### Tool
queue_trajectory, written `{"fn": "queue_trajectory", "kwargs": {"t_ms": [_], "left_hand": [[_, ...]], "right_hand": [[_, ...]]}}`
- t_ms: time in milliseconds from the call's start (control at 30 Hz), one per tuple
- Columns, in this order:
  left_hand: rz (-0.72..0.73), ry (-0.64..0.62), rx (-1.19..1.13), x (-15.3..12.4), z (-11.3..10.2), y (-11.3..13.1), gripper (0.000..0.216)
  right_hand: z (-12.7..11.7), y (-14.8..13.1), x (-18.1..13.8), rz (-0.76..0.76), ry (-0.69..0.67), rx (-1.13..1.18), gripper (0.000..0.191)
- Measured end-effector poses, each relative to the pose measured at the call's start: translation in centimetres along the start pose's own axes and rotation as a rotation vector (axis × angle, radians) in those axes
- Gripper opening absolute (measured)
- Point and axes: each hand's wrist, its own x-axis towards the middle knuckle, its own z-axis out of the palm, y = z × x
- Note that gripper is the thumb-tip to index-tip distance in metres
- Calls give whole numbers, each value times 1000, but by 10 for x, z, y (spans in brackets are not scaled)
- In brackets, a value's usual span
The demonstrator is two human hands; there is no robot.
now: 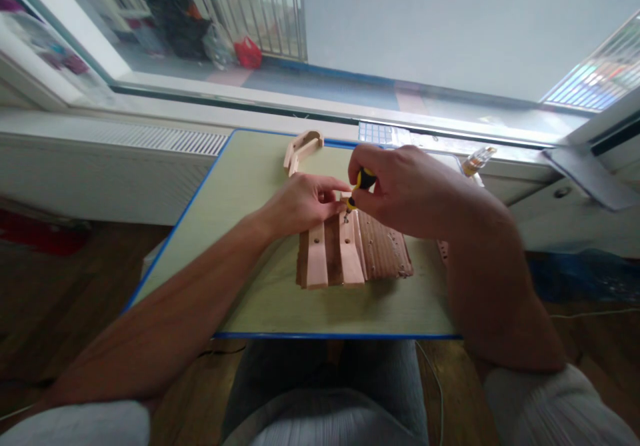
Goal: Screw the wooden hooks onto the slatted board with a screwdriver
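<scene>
A yellow and black screwdriver (365,179) is gripped in my right hand (400,189), its handle tilted and its tip pointing down at a small dark screw (346,219) in a pale wooden piece (353,266). My left hand (307,199) is closed on the far end of the wood, thumb and forefinger close to the screwdriver's tip. Parallel to that piece lies a second wooden strip (317,259). Each shows a round dark hole. Beneath both is a ragged brown corrugated cardboard sheet (387,246). My left fingers partly hide the far ends of the wood.
An angled wooden part (306,149) rests at the back of the green, blue-edged table (265,306). At the back right is a clear bottle-like container (477,161). Beyond the table are a windowsill and a radiator (110,166); a cable (437,379) hangs below on the right.
</scene>
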Motion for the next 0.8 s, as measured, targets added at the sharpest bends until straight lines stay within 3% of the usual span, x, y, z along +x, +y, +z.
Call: {"fn": "queue_trajectory", "kwargs": {"t_ms": [133, 267, 300, 433, 567, 800], "left_hand": [[69, 73, 31, -10, -10, 15, 42], [136, 325, 317, -34, -17, 48, 23], [108, 319, 325, -40, -15, 54, 23], [-58, 42, 381, -51, -2, 58, 36], [-131, 67, 417, -44, 8, 43, 36], [-128, 78, 459, -40, 14, 30, 38]], "right_hand": [[2, 0, 0, -15, 20, 36, 10], [2, 4, 0, 4, 24, 49, 8], [1, 6, 0, 5, 23, 48, 8], [0, 9, 0, -4, 14, 21, 13], [-2, 11, -1, -4, 8, 9, 11], [-4, 10, -2, -9, -25, 39, 12]]}}
